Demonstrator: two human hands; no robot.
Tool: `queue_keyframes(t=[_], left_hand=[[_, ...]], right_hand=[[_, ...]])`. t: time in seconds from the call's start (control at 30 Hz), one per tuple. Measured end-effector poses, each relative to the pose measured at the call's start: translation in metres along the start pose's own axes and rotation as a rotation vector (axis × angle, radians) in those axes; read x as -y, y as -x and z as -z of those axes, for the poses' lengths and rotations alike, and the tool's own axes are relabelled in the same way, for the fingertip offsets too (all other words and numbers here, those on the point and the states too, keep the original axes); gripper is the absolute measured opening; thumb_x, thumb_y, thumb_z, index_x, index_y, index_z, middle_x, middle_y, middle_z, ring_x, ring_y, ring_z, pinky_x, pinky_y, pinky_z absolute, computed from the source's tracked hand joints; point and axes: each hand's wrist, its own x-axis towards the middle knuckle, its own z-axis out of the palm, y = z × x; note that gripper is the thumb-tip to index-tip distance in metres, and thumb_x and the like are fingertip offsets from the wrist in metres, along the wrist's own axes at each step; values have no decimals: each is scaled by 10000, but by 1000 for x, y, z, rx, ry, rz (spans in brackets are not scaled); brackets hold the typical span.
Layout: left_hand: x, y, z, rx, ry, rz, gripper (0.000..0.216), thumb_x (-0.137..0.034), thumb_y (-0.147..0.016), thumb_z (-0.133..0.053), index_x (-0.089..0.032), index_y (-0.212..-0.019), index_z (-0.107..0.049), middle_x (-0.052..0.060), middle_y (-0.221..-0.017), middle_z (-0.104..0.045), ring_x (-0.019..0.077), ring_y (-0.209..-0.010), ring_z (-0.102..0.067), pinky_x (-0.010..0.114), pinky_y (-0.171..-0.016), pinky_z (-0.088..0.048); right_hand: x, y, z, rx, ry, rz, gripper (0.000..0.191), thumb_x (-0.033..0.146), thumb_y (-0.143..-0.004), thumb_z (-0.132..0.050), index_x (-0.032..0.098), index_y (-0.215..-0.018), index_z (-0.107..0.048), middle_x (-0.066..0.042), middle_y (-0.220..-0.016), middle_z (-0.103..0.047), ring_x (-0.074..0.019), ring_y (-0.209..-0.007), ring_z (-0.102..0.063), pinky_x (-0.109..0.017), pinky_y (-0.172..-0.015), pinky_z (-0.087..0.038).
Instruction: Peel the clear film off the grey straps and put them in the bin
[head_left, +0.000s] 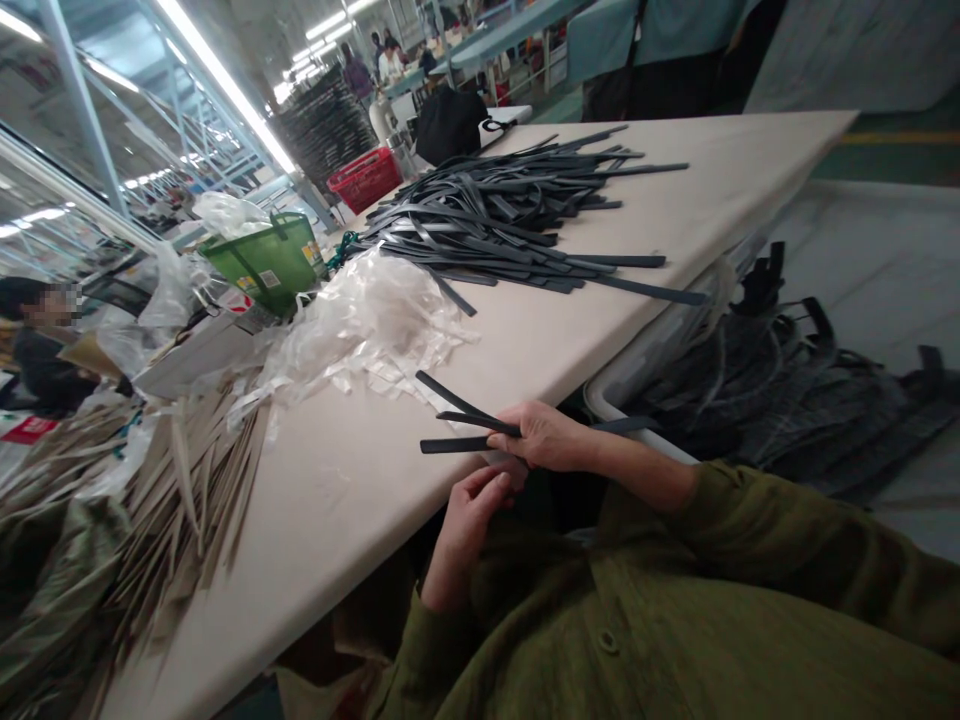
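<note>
My right hand [551,437] is closed around a few dark flat strips [457,412] that fan out to the left over the table's near edge. Just below it, my left hand [469,510] has its fingers curled and pinched at the strips' near ends, by the table edge. A big heap of the same dark strips [510,215] lies farther back on the beige table [360,480]. A pile of clear plastic film scraps [367,325] sits between the heap and my hands.
Tan paper strips [180,490] lie piled at the table's left. A green basket [266,260], a red basket [365,178] and a black bag [448,122] stand at the back. Dark straps [787,390] fill a bin right of the table. A person [37,340] sits far left.
</note>
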Motion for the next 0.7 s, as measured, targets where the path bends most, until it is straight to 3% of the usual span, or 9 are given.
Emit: queue_keyframes(t=[0.17,0.3,0.5,0.7], left_hand=[[6,-6,-8,-5,2,8,400,-491,-721,-778,-152,-932,-795,107,-907,-781,211,-846,-678,282,-739,-476],[2,-11,-16,-83,166,23,372,-453,-661,-837,-122,-822,-780,90,-804,-770,165,-749,-674,248,-695,-482],[-20,-22,-22,-275,577,10,415,-449,-536,-912,-153,-710,-679,31,-722,-733,143,-663,-696,234,-648,-535],[-28,-34,-33,-265,782,-1,313,-368,-645,-872,-170,-802,-687,23,-814,-744,132,-717,-711,206,-639,-541]], right_hand=[[2,0,-1,-33,72,27,232,238,-867,-595,137,-661,-630,31,-519,-517,-96,-495,-440,-217,-486,-282],[4,9,5,-83,63,24,251,284,-906,-542,146,-714,-624,23,-557,-547,-97,-487,-471,-210,-484,-313],[-5,58,24,-255,19,-28,319,405,-929,-499,157,-847,-684,7,-588,-578,-130,-478,-520,-240,-482,-378],[-27,102,19,-332,163,-10,335,408,-958,-458,193,-797,-658,-46,-711,-647,-203,-657,-585,-302,-612,-421]])
